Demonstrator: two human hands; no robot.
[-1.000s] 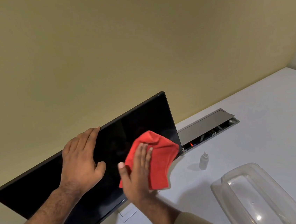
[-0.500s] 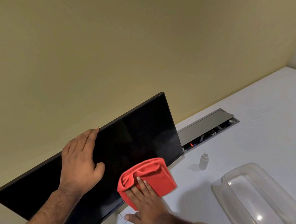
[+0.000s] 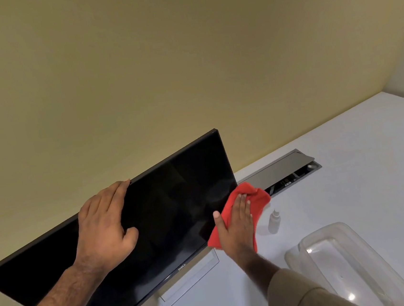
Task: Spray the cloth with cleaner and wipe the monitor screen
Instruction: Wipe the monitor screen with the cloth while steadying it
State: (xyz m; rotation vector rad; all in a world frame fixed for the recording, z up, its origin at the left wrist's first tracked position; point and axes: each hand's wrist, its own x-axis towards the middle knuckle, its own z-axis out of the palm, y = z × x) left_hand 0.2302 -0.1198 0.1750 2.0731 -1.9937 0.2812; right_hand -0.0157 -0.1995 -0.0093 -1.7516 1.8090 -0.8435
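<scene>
A black monitor (image 3: pixel 167 213) stands on the white desk, its dark screen facing me. My left hand (image 3: pixel 105 225) lies flat on the screen, fingertips at the top edge, thumb spread. My right hand (image 3: pixel 238 223) presses a red cloth (image 3: pixel 255 197) with straight fingers against the screen's lower right corner; part of the cloth hangs past the monitor's right edge. A small clear spray bottle (image 3: pixel 274 221) stands upright on the desk just right of the cloth.
A clear plastic tub (image 3: pixel 352 266) sits at the desk's front right. An open metal cable hatch (image 3: pixel 282 171) lies behind the bottle, near the beige wall. The monitor's stand foot (image 3: pixel 192 286) rests on the white desk (image 3: pixel 360 173).
My right hand moved the cloth down to the screen's bottom edge, then right and up to the lower right corner. My left hand stayed on the screen.
</scene>
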